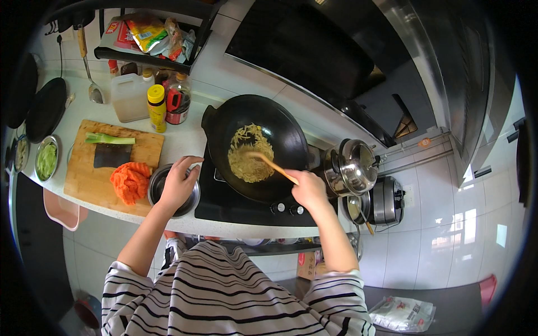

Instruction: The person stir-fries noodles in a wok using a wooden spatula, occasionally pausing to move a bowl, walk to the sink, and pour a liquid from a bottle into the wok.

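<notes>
My right hand (309, 188) grips the handle of a wooden spatula (275, 166), whose blurred head lies among pale shredded food (252, 168) in a black wok (290, 138). The wok sits on a black gas stove (252, 212). My left hand (180, 182) is over a metal bowl (156, 185), fingers apart and holding nothing that I can see. Left of the bowl, an orange cloth (130, 182) rests on a wooden cutting board (84, 176), beside a dark knife blade (111, 156) and a green stalk (110, 139).
A yellow-capped bottle (156, 109) and a plastic jug (130, 96) stand behind the board. A bowl of sliced green vegetable (47, 160) is at the far left. Stacked steel pots (353, 168) stand right of the wok, and the range hood (311, 54) hangs beyond it.
</notes>
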Motion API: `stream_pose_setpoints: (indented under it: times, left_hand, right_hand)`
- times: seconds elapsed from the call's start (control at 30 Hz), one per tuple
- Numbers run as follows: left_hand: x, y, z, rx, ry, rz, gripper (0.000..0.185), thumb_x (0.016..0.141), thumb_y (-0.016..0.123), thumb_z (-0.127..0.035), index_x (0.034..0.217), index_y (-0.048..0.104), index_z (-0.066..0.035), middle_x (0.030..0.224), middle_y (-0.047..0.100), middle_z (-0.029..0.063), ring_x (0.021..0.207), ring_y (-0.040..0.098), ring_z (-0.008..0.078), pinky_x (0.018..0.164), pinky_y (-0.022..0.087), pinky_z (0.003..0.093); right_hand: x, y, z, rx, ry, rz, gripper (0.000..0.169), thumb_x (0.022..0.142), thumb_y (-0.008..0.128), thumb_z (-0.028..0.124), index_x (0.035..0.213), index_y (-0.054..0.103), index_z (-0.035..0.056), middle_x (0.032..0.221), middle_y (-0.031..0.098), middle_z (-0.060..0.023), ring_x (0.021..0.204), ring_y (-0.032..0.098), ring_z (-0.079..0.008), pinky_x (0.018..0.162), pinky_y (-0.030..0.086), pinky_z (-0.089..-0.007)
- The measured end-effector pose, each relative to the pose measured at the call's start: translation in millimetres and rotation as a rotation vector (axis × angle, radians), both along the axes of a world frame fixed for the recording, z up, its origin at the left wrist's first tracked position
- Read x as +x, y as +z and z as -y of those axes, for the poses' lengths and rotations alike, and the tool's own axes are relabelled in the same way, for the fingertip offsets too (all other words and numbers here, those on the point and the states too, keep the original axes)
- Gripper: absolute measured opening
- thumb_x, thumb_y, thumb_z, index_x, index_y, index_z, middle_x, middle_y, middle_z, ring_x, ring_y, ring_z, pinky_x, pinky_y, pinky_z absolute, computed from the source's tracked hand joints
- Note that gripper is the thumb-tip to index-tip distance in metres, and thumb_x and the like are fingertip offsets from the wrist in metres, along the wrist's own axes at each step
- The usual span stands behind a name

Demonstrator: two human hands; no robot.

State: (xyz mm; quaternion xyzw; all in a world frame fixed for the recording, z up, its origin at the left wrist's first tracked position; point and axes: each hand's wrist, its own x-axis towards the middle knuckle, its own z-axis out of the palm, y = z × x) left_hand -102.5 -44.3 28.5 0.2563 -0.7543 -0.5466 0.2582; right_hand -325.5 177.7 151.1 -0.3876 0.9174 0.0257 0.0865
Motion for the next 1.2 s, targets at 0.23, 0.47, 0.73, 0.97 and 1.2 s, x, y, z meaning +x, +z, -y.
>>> stream_pose_setpoints:
  times: [0.23, 0.47, 0.73, 0.97, 1.2]
  left_hand:
    - [0.5, 4.4, 0.5, -0.041, -0.006, -0.006, 0.022, 0.092, 0.055, -0.010, 0.110, 0.064, -0.003, 0.106, 0.062, 0.0162, 0.102, 0.057, 0.0341, 0.089, 0.046, 0.0365]
    - [8.8, 0.9, 2.6, -0.025, 0.012, 0.020, 0.022, 0.091, 0.055, -0.010, 0.110, 0.064, -0.003, 0.106, 0.062, 0.0160, 0.100, 0.057, 0.0333, 0.086, 0.047, 0.0360]
    - [1.7, 9.6, -2.0, -0.067, -0.007, -0.018, 0.023, 0.091, 0.055, -0.009, 0.110, 0.064, -0.003, 0.106, 0.062, 0.0158, 0.100, 0.058, 0.0341, 0.086, 0.046, 0.0355]
    - [6.6, 6.2, 0.4, 0.018, 0.012, 0.032, 0.022, 0.091, 0.055, -0.010, 0.110, 0.064, -0.003, 0.108, 0.062, 0.0150, 0.097, 0.058, 0.0327, 0.086, 0.047, 0.0356]
    - [3.8, -3.4, 2.0, -0.029, 0.027, -0.006, 0.022, 0.091, 0.056, -0.010, 0.111, 0.064, -0.003, 0.108, 0.062, 0.0142, 0.097, 0.058, 0.0317, 0.085, 0.047, 0.0347]
  right_hand:
    - [-42.9, -47.7, 10.1, -0.368, -0.104, 0.095, 0.050, 0.079, 0.055, 0.003, 0.123, 0.066, 0.0235, 0.104, 0.068, -0.0165, 0.097, 0.066, -0.0347, 0.087, 0.052, -0.0428]
    - [-1.4, 38.9, -13.5, 0.019, 0.064, 0.092, 0.051, 0.074, 0.056, 0.001, 0.118, 0.069, 0.0238, 0.100, 0.070, -0.0153, 0.095, 0.066, -0.0344, 0.085, 0.052, -0.0433]
    - [-20.2, -17.1, 2.5, -0.184, -0.129, -0.004, 0.047, 0.078, 0.061, 0.004, 0.122, 0.067, 0.0221, 0.103, 0.069, -0.0166, 0.096, 0.065, -0.0350, 0.086, 0.052, -0.0429]
    - [-15.0, 10.0, -7.7, -0.049, -0.008, 0.107, 0.051, 0.076, 0.056, 0.001, 0.120, 0.068, 0.0234, 0.105, 0.069, -0.0143, 0.099, 0.065, -0.0345, 0.087, 0.052, -0.0412]
    - [6.7, 13.0, -4.4, 0.029, 0.028, 0.009, 0.050, 0.077, 0.056, 0.000, 0.118, 0.069, 0.0244, 0.098, 0.068, -0.0132, 0.094, 0.065, -0.0340, 0.084, 0.052, -0.0431]
